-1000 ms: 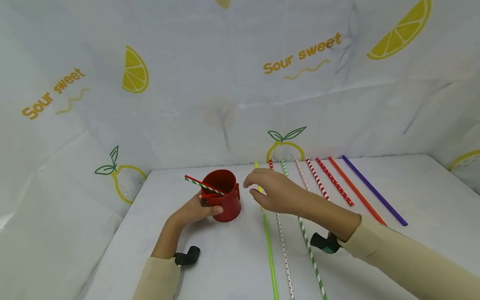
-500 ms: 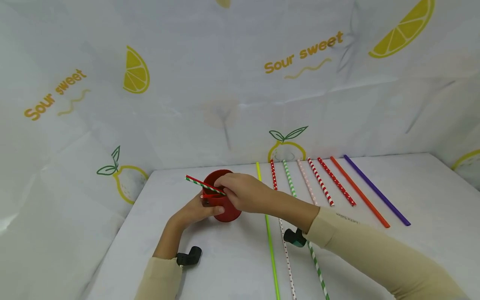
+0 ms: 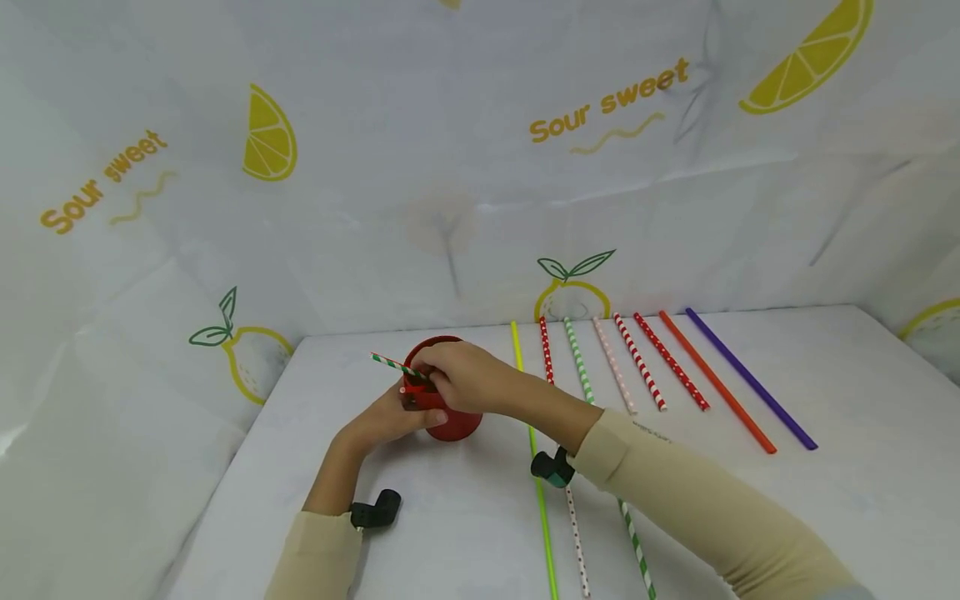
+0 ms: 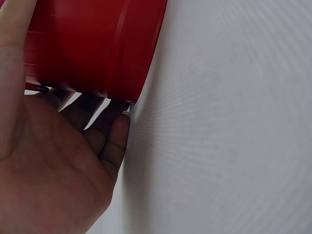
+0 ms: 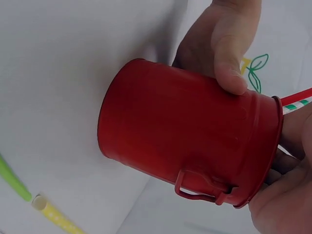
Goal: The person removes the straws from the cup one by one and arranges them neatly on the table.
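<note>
A red metal bucket [image 3: 459,425] stands on the white table, with a small handle loop [image 5: 197,185] on its side. My left hand [image 3: 390,423] grips it from the left, thumb on the outer wall and fingers behind. My right hand [image 3: 476,377] reaches over the rim, its fingers partly hidden inside the mouth. They pinch the straws there: a green-and-white striped straw [image 3: 390,362] and a red straw [image 5: 296,96] beside it, both leaning out to the left. Another red straw end [image 3: 408,390] shows at the rim by my left fingers.
Right of the bucket several straws lie in a spread row, among them a yellow straw [image 3: 517,346], a red-and-white striped straw [image 3: 640,362], an orange straw [image 3: 716,381] and a purple straw [image 3: 750,377]. Nearer lie a lime straw [image 3: 543,517] and a green-striped straw [image 3: 637,546]. A lemon-printed backdrop [image 3: 420,167] rises behind.
My right hand has moved left from beside the bucket into its mouth and onto the straws. The protruding straws have shifted slightly. My left hand keeps its grip on the bucket.
</note>
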Demonstrator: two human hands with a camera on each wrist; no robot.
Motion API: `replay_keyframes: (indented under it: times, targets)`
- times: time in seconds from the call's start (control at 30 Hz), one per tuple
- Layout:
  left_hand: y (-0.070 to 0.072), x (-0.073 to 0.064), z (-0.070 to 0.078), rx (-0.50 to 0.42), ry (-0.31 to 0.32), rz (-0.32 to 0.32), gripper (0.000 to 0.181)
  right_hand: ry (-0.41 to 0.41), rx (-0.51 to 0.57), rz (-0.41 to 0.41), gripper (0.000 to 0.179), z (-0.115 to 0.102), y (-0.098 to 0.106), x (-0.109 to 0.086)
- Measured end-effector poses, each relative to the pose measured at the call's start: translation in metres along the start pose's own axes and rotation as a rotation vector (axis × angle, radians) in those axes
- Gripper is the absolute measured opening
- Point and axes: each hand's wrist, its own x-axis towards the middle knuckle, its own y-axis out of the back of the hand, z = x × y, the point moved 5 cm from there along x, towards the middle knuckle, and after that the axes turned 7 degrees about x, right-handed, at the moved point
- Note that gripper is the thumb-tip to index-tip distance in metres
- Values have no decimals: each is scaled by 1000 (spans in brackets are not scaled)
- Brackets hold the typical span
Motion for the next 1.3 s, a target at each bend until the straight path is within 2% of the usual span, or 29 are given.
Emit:
replay_keyframes:
  times: [0.3, 0.57, 0.77, 1.1, 1.3]
  targets:
    - [2, -2, -3, -9, 28, 1, 73, -40, 63, -40, 17, 3, -2, 9]
    - [2, -2, -4, 36, 70, 4, 61, -110, 162, -143, 14, 9, 0, 15]
    - [2, -1, -5, 17, 55, -5, 60, -110, 217, -192, 15, 12, 1, 21]
    - [0, -1, -1, 13, 73, -20, 58, -106, 179, -230, 15, 12, 3, 21]
    - [0, 1, 0, -24, 8, -21, 69, -89, 115, -247, 18, 11, 7, 18]
